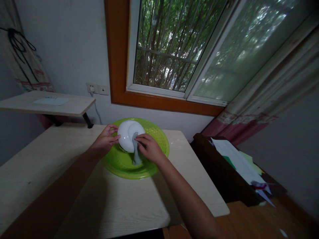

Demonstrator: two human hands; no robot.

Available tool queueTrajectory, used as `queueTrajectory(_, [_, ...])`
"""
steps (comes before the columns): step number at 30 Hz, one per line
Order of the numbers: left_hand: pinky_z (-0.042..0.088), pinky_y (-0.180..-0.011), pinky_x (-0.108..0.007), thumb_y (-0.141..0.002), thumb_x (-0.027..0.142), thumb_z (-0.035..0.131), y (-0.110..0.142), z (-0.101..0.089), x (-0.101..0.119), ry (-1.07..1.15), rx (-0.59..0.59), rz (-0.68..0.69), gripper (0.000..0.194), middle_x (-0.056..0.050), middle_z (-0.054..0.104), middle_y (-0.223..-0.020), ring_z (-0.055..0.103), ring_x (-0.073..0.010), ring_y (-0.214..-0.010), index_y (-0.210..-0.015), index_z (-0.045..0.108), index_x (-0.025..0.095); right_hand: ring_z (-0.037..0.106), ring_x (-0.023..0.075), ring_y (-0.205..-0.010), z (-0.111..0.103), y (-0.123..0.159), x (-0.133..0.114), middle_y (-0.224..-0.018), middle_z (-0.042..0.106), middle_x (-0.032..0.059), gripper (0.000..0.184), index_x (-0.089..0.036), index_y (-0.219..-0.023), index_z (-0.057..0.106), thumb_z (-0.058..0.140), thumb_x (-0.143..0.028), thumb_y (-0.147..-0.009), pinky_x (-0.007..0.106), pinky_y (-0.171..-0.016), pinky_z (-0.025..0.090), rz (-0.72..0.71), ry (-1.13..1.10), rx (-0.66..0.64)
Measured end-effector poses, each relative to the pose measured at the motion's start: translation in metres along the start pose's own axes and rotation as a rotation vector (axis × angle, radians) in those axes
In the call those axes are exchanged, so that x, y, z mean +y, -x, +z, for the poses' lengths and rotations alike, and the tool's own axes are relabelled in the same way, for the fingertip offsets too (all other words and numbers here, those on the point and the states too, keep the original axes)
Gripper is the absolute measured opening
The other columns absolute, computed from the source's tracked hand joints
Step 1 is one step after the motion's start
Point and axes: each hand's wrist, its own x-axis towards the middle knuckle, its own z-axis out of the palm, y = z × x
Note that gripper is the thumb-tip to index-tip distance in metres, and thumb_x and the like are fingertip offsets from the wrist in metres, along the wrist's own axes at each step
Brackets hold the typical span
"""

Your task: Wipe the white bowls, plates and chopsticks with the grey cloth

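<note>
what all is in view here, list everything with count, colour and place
Bowl: 1, white, over the basin
Cloth: 1, grey, against the bowl
Basin: 1, green, on the table
Table: 1, pale, under the basin
Raised shelf: 1, pale, far left
Sheet: 1, pale, on the shelf
Outlets: 2, white, on the wall
Window: 1, brown-framed, behind the table
Curtains: 2, cream and pink, both sides
Cord: 1, black, left curtain
Furniture: 1, dark, right
Papers: several, mostly white, on that furniture
Floor: 1, brown, lower right
Left grip: 1, bare, at the bowl
Right grip: 1, bare, on the cloth
</note>
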Motion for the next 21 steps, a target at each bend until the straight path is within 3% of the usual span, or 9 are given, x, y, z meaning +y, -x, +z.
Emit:
queueTrajectory(3, [0.055, -0.062, -0.022, -0.059, 0.015, 0.086, -0.001, 0.000, -0.002, -0.016, -0.031, -0.008, 0.057, 0.001, 0.060, -0.101, 0.064, -0.0131, -0.080, -0.102, 0.050, 0.023, 0.058, 0.0202, -0.120, 0.000, 0.000, -0.005, -0.128, 0.065, 0.0069, 0.035, -0.027, -0.126, 0.067, 0.055, -0.017, -0.095, 0.041, -0.107, 0.047, -0.108, -0.002, -0.064])
queueTrajectory(6, [0.054, -0.057, -0.021, -0.059, 0.017, 0.088, 0.000, 0.001, -0.003, -0.039, -0.102, -0.016, 0.057, 0.000, 0.061, -0.101, 0.064, -0.0127, -0.076, -0.101, 0.049, 0.022, 0.057, 0.0211, -0.122, -0.001, -0.001, -0.004, -0.132, 0.063, 0.0074, 0.037, -0.028, -0.130, 0.064, 0.054, -0.017, -0.096, 0.043, -0.107, 0.047, -0.108, 0.029, -0.032])
queueTrajectory(10, [0.053, -0.055, -0.020, -0.060, 0.018, 0.088, 0.002, 0.002, -0.002, -0.042, -0.151, 0.000, 0.054, 0.001, 0.060, -0.099, 0.062, -0.0105, -0.071, -0.097, 0.049, 0.021, 0.056, 0.0234, -0.121, -0.001, -0.003, 0.005, -0.131, 0.062, 0.0085, 0.037, -0.028, -0.129, 0.066, 0.055, -0.017, -0.095, 0.045, -0.107, 0.046, 0.038, 0.108, 0.108])
queueTrajectory(14, [0.052, -0.057, -0.019, -0.059, 0.017, 0.088, 0.004, 0.002, 0.000, -0.019, -0.097, 0.035, 0.050, 0.002, 0.058, -0.093, 0.060, -0.0094, -0.071, -0.092, 0.050, 0.020, 0.058, 0.0234, -0.116, -0.001, -0.002, 0.015, -0.125, 0.064, 0.0106, 0.031, -0.023, -0.122, 0.070, 0.055, -0.019, -0.095, 0.042, -0.105, 0.047, 0.201, 0.138, 0.228])
queueTrajectory(21, [0.055, -0.063, -0.021, -0.060, 0.018, 0.086, 0.000, -0.004, -0.003, 0.021, 0.022, 0.058, 0.050, 0.002, 0.058, -0.097, 0.062, -0.0113, -0.079, -0.092, 0.049, 0.021, 0.065, 0.0219, -0.097, 0.001, 0.001, 0.021, -0.104, 0.071, 0.0089, 0.025, -0.019, -0.106, 0.074, 0.058, -0.014, -0.086, 0.037, -0.095, 0.052, 0.353, 0.120, 0.199])
